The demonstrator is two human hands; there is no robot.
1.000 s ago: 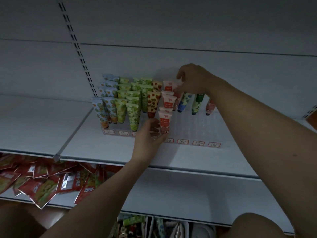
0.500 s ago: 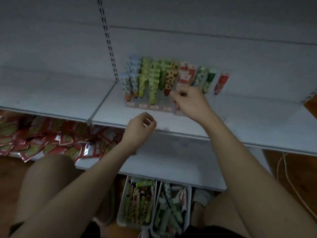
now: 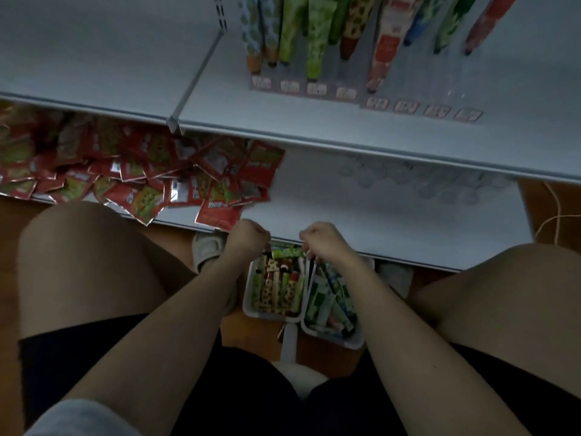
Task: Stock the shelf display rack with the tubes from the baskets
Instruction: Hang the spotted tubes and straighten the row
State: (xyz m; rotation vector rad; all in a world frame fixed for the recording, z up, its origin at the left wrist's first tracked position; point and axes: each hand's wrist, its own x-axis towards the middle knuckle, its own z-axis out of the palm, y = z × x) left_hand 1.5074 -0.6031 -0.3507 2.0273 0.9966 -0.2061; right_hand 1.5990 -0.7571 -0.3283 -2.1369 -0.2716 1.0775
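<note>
Both grips down over baskets [image 3: 273, 313].

Dim, flat light, brightest on the shelf [image 3: 94, 58] above; the lap and floor sink into shadow. Tubes [image 3: 314, 36] smear with motion blur. Wide-angle bending curves the shelf's edge.

Dim light; white metal shelves [image 3: 408, 215] stand over a brown wooden floor [image 3: 550, 199].

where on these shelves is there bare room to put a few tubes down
The lower shelf is bare right of the red packets. The upper shelf is bare left of the divider. The rack has room in its right columns; its left columns are crowded with tubes.
</note>
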